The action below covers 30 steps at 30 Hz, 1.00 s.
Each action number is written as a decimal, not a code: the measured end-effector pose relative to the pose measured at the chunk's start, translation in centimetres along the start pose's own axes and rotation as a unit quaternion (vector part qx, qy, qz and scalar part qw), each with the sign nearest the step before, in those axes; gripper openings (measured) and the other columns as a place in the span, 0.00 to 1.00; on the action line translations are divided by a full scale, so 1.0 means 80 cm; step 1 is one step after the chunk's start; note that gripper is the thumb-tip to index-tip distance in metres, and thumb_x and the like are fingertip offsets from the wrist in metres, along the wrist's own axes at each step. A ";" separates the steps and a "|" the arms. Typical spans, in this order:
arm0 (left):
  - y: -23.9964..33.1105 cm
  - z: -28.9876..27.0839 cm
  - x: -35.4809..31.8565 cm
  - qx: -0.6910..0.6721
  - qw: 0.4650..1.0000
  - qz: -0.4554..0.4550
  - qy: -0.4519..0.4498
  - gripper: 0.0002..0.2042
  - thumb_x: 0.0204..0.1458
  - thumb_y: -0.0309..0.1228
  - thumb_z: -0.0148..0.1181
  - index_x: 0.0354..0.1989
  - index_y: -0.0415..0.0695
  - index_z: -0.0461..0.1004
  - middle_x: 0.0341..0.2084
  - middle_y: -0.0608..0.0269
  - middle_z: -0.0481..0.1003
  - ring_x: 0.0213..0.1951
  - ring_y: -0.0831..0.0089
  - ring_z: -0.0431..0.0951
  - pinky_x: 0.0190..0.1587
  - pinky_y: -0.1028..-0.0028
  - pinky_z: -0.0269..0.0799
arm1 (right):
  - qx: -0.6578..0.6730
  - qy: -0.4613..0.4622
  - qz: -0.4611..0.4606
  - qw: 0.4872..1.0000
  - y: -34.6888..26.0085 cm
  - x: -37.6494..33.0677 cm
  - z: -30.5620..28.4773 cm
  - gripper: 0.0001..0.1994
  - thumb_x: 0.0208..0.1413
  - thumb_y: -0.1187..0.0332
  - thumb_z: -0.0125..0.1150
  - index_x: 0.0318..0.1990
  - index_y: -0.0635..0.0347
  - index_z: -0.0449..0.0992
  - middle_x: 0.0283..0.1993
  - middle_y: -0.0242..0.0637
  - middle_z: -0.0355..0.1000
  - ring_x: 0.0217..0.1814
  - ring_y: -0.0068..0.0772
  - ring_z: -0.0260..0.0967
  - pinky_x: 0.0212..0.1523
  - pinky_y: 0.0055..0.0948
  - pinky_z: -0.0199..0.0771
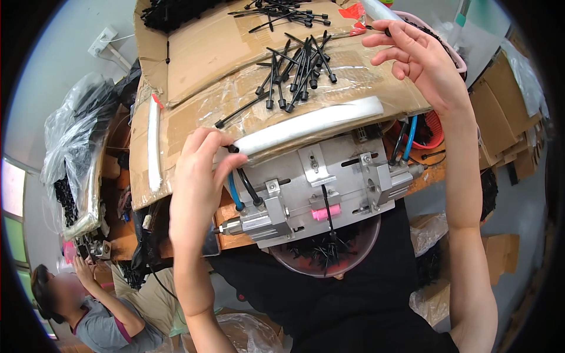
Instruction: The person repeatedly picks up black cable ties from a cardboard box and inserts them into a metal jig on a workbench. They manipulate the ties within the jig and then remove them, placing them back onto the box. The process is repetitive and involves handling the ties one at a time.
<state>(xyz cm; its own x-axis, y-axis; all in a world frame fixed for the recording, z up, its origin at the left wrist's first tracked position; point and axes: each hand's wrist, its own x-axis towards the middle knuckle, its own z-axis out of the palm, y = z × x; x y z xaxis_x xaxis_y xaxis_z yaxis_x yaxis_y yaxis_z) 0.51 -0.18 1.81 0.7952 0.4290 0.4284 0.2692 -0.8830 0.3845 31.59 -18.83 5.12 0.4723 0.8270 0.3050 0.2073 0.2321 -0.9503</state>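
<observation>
My left hand is at the near left edge of the cardboard, thumb and fingers closed around the dark head of a black plastic rod; the rest of that rod is hidden. Raised at the far right, my right hand pinches another small-headed black rod, its other fingers loosely curled. Between the hands, a loose pile of black rods lies on the cardboard. Below them stands a metal clamping fixture with a pink block. One black rod lies across the fixture.
White foam strips pad the cardboard edge. Beneath the fixture, a round bowl holds several black rods. Blue hoses run to the fixture's sides. A red basket stands at right. Another person works at the lower left.
</observation>
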 end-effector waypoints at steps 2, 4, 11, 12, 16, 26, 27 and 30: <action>0.010 0.015 -0.007 -0.003 0.998 -0.019 0.055 0.10 0.46 0.25 0.68 0.37 0.37 0.76 0.39 0.53 0.74 0.40 0.59 0.75 0.44 0.67 0.70 | -0.024 0.013 -0.006 1.000 -0.003 -0.014 0.004 0.19 0.68 0.61 0.50 0.58 0.68 0.68 0.49 0.43 0.76 0.41 0.21 0.75 0.27 0.12 0.67; 0.038 0.032 -0.029 0.044 0.982 0.032 0.181 0.11 0.42 0.21 0.68 0.36 0.40 0.78 0.43 0.55 0.73 0.43 0.61 0.74 0.44 0.68 0.71 | -0.036 0.043 -0.027 0.998 -0.005 -0.034 0.005 0.19 0.68 0.61 0.50 0.57 0.68 0.68 0.48 0.43 0.76 0.40 0.22 0.75 0.27 0.12 0.67; 0.137 0.132 -0.172 -0.068 0.996 -0.027 0.046 0.28 0.39 0.14 0.66 0.54 0.38 0.74 0.36 0.55 0.73 0.40 0.60 0.73 0.43 0.66 0.70 | 0.040 0.052 -0.053 0.996 -0.008 -0.101 0.013 0.18 0.68 0.61 0.50 0.54 0.68 0.70 0.45 0.47 0.76 0.40 0.26 0.78 0.25 0.14 0.68; 0.143 0.143 -0.172 -0.059 0.997 -0.036 0.031 0.32 0.39 0.14 0.66 0.59 0.36 0.70 0.36 0.55 0.73 0.39 0.60 0.72 0.43 0.65 0.70 | 0.049 0.061 -0.049 0.996 -0.008 -0.108 0.014 0.17 0.69 0.62 0.49 0.54 0.68 0.70 0.45 0.47 0.76 0.39 0.26 0.78 0.25 0.14 0.68; 0.147 0.157 -0.166 -0.054 0.998 -0.029 -0.016 0.35 0.40 0.13 0.64 0.63 0.31 0.64 0.37 0.54 0.72 0.38 0.58 0.69 0.42 0.64 0.68 | 0.044 0.066 -0.041 0.996 -0.010 -0.132 0.014 0.17 0.68 0.62 0.50 0.53 0.70 0.69 0.43 0.48 0.77 0.38 0.29 0.78 0.23 0.17 0.71; 0.138 0.127 -0.155 -0.038 0.996 -0.044 -0.062 0.34 0.41 0.16 0.66 0.63 0.34 0.64 0.38 0.54 0.71 0.40 0.57 0.69 0.43 0.63 0.68 | -0.288 0.017 -0.121 0.950 0.041 -0.215 0.115 0.28 0.44 0.85 0.67 0.57 0.64 0.73 0.32 0.41 0.73 0.27 0.35 0.70 0.28 0.32 0.73; 0.132 0.108 -0.136 -0.048 0.996 -0.041 -0.061 0.33 0.42 0.16 0.65 0.62 0.38 0.66 0.38 0.55 0.72 0.41 0.57 0.70 0.45 0.63 0.68 | -0.287 -0.011 -0.132 0.949 0.055 -0.231 0.126 0.32 0.42 0.85 0.67 0.60 0.67 0.69 0.31 0.41 0.72 0.27 0.37 0.70 0.28 0.32 0.72; 0.090 0.065 -0.046 0.070 0.994 0.011 0.082 0.17 0.49 0.18 0.57 0.50 0.41 0.75 0.37 0.56 0.72 0.43 0.56 0.70 0.52 0.60 0.63 | -0.328 -0.031 -0.132 0.935 0.095 -0.268 0.148 0.34 0.42 0.83 0.66 0.62 0.74 0.65 0.27 0.39 0.70 0.25 0.34 0.68 0.27 0.32 0.70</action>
<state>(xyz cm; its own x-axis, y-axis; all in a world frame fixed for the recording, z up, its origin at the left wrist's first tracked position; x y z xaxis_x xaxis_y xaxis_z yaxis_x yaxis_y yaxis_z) 2.33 -9.08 -1.24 0.7052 0.4245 0.5678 0.3343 -0.9054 0.2617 12.87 -28.76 -9.37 0.2844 0.8182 0.4998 0.7995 0.0853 -0.5946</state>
